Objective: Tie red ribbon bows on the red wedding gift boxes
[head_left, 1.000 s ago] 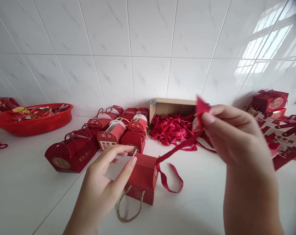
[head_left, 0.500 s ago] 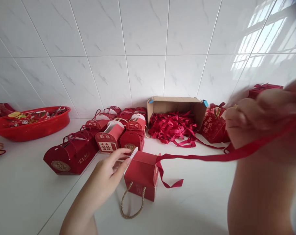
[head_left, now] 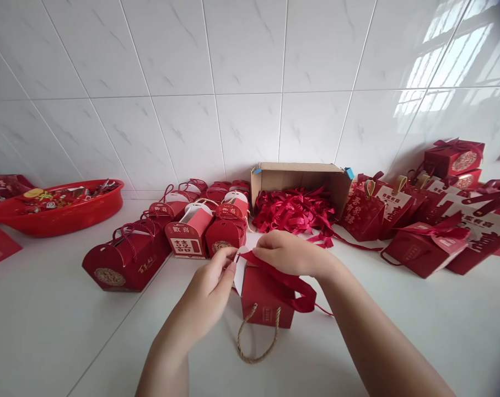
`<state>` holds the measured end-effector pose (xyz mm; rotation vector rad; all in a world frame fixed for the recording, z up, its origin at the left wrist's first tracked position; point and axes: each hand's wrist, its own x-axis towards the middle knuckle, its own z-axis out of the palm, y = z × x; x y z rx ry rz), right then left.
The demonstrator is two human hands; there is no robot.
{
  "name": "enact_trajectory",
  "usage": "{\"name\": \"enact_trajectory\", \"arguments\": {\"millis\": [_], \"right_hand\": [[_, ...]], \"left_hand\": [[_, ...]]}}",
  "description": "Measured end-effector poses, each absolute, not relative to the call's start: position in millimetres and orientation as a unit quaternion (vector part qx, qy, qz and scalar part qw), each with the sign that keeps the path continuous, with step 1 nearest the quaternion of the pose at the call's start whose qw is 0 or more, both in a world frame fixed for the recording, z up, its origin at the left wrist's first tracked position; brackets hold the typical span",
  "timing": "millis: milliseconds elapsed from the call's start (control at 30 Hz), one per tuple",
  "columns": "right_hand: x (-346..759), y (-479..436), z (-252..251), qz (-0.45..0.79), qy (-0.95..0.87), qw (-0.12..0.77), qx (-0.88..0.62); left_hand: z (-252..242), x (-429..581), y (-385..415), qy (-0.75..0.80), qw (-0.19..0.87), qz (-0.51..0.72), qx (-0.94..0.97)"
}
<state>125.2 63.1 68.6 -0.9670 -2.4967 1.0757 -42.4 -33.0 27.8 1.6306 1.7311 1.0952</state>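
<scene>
A small red gift box (head_left: pixel 258 292) with a twisted rope handle (head_left: pixel 250 359) on its near side stands in front of me. My left hand (head_left: pixel 210 284) is closed, thumb and fingers pinching the white-backed flap (head_left: pixel 240 271) at the box's left end. Over the top of the box, my right hand (head_left: pixel 289 253) pinches the end of a dark red ribbon (head_left: pixel 280 279) close to that flap. The ribbon loops back across the box to its right end, and a thin tail lies on the table there. My right fingertips are partly hidden.
Several red gift boxes (head_left: pixel 138 259) stand at the left, beyond them a red basin (head_left: pixel 68 209) of sweets. Behind, a cardboard box (head_left: pixel 303 167) lies on its side with loose ribbons (head_left: pixel 293 212). Ribboned boxes (head_left: pixel 425 248) crowd the right against the tiled wall (head_left: pixel 250 49).
My right hand has come in from the far right, bringing the ribbon's end over the box to the left flap. The box has shifted slightly right, with my left hand still on it.
</scene>
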Motion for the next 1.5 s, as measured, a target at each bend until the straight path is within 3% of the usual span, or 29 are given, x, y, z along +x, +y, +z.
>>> {"name": "enact_trajectory", "arguments": {"millis": [1200,1500], "right_hand": [[111,48,66,0.276,-0.876,0.134,-0.371],[111,51,65,0.258,-0.887,0.158,-0.350]], "left_hand": [[34,-35,-36,0.653,0.202,0.362,0.634],[26,-37,-19,0.632,0.224,0.461,0.581]]}}
